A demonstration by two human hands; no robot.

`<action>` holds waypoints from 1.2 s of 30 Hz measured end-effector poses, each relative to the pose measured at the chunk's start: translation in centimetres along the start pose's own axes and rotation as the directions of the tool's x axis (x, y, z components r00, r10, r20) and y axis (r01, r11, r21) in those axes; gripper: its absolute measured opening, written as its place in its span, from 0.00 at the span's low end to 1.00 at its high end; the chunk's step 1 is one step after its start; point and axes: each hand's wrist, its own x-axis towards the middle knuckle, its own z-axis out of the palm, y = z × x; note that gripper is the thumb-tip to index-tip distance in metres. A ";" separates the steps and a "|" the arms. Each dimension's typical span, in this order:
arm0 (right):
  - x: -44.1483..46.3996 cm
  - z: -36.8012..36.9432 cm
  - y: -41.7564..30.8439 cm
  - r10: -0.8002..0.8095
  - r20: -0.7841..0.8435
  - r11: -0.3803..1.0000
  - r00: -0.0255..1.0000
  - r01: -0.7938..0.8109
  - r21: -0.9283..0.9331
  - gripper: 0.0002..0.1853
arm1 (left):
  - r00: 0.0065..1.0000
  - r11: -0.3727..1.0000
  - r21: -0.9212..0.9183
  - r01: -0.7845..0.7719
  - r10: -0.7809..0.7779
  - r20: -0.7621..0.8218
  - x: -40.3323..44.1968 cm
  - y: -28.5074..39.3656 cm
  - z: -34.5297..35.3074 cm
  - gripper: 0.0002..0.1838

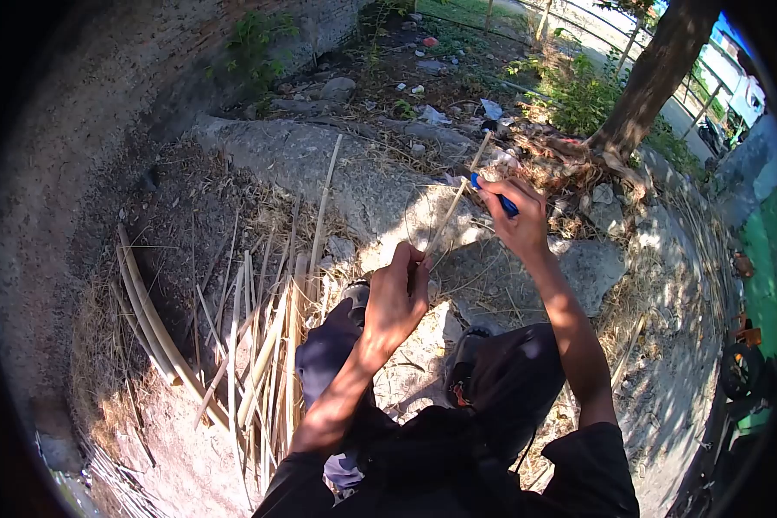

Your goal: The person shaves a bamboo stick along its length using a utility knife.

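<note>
The thin bamboo strip point(445, 220) is in front of the person, above the rough ground, and its long axis goes from the left fingers toward one o'clock. The left hand point(397, 298) pinches it narrowly near its lower end, so this hand is the nearer one to that end. The right hand point(527, 220) is at about two o'clock from the left one, with its fingers closed around a blue-handled tool point(508, 205). The head of this tool points to ten o'clock and meets the strip, or is just beside it; I cannot tell if it really touches. Beyond this place, the free end of the strip continues toward one o'clock. More bamboo strips point(298, 302) lie at eight o'clock from the left hand.
</note>
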 end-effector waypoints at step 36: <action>-3.9 2.8 -5.4 -0.100 0.225 0.994 0.969 0.086 0.071 0.16 | 0.986 0.956 -0.241 0.164 -0.156 0.050 0.7 -2.9 -0.8 0.07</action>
